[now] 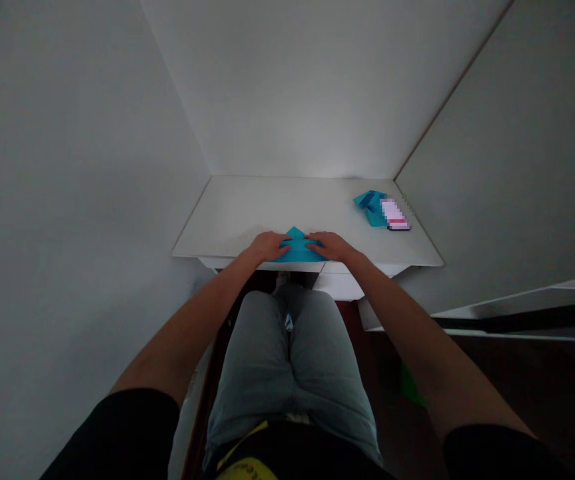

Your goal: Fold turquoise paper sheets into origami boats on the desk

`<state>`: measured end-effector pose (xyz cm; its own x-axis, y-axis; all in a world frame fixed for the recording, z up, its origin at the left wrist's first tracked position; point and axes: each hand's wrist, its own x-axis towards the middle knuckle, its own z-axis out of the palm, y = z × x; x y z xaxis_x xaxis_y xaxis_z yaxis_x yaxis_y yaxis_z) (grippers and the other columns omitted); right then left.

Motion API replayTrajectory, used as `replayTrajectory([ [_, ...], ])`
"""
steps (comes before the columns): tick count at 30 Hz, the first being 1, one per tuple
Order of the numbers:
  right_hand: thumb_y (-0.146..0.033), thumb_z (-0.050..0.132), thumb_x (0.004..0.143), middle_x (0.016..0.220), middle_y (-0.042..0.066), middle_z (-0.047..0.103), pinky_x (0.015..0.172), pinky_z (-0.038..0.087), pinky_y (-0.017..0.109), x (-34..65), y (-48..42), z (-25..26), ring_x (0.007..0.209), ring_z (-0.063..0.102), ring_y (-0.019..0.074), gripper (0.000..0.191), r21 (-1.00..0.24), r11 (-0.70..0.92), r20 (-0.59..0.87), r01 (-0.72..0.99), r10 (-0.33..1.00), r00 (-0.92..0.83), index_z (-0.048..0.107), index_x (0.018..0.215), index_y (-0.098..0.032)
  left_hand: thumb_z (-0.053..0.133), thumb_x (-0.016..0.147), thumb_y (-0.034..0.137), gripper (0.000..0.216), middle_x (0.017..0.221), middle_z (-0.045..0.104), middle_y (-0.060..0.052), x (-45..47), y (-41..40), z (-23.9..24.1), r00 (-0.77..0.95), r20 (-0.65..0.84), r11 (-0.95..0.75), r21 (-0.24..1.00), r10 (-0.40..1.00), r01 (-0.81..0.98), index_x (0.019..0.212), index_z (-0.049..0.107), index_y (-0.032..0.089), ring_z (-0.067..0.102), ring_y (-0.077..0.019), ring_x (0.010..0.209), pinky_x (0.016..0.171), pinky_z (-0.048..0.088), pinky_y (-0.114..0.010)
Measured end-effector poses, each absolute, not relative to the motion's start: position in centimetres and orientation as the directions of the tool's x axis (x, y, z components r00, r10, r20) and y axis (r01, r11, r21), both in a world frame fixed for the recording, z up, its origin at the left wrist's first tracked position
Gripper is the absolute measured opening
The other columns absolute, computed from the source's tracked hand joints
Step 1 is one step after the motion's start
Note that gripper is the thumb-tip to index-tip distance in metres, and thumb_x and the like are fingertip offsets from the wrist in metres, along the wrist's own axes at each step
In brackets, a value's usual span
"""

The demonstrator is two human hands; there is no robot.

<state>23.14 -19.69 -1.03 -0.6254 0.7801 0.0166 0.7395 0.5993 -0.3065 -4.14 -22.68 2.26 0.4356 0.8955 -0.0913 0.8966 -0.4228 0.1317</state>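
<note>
A folded sheet of blue paper (pixel 298 251) lies at the front edge of the white desk, its pointed tip facing away from me. My left hand (pixel 268 246) is on the paper's left side, thumb and fingers holding it against the desk. On the right side, my right hand (pixel 334 247) holds the paper in the same way, with its thumb pointing inward. The paper's outer ends are partly hidden under both hands.
At the desk's (pixel 247 207) back right lies a second piece of folded blue paper (pixel 373 205), with a phone (pixel 395 215) with a blurred screen over its right part. Walls (pixel 297 100) enclose the desk at the back and both sides. A drawer (pixel 338 285) sits below the desktop.
</note>
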Motion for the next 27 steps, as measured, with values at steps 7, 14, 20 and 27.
replayTrajectory([
  [7, -0.042, 0.056, 0.108, 0.146, 0.004, 0.077, 0.109, 0.059, 0.048, 21.7, -20.0, 0.1, 0.129, 0.075, 0.0302, 0.043, -0.255, 0.537, 0.057, 0.804, 0.838, -0.542, 0.072, 0.147, -0.033, 0.064, 0.106, 0.046, 0.048, 0.145, 0.077, -0.007, -3.5, -23.3, 1.6, 0.355, -0.001, -0.349, 0.173, 0.935, 0.921, 0.150, 0.069, 0.029, 0.074, -0.0327, 0.130, 0.106, 0.059, -0.043],
  [14, -0.025, 0.043, 0.111, 0.149, 0.014, 0.074, 0.129, 0.040, 0.058, 18.3, -24.3, -1.5, 0.139, 0.068, 0.0332, 0.047, -0.148, 0.528, 0.211, 0.836, 0.843, -0.495, 0.070, 0.150, -0.026, 0.050, 0.113, 0.042, 0.044, 0.138, 0.078, -0.014, -1.9, -25.0, 0.6, 0.310, 0.080, -0.319, 0.162, 0.947, 0.934, 0.148, 0.069, 0.022, 0.075, -0.0316, 0.125, 0.107, 0.058, -0.043],
  [20, -0.055, 0.041, 0.114, 0.178, 0.018, 0.042, 0.137, 0.034, 0.059, 19.3, -28.1, -4.4, 0.167, 0.039, 0.0346, 0.073, -0.235, 0.563, 0.227, 0.792, 0.824, -0.519, 0.039, 0.174, -0.014, 0.036, 0.116, 0.028, 0.048, 0.156, 0.069, -0.011, -2.4, -25.5, -1.2, 0.380, 0.124, -0.398, 0.194, 0.916, 0.897, 0.152, 0.066, 0.022, 0.065, -0.0259, 0.146, 0.131, 0.042, -0.046],
  [27, -0.066, 0.058, 0.105, 0.182, 0.019, 0.033, 0.139, 0.029, 0.059, 24.1, -28.0, -4.9, 0.170, 0.033, 0.0365, 0.096, -0.259, 0.575, 0.213, 0.776, 0.817, -0.535, 0.026, 0.179, -0.014, 0.050, 0.111, 0.056, 0.076, 0.183, 0.030, -0.018, -6.5, -27.4, -2.6, 0.540, 0.169, -0.565, 0.199, 0.824, 0.800, 0.173, 0.040, 0.014, 0.025, -0.0313, 0.173, 0.141, 0.024, -0.054],
])
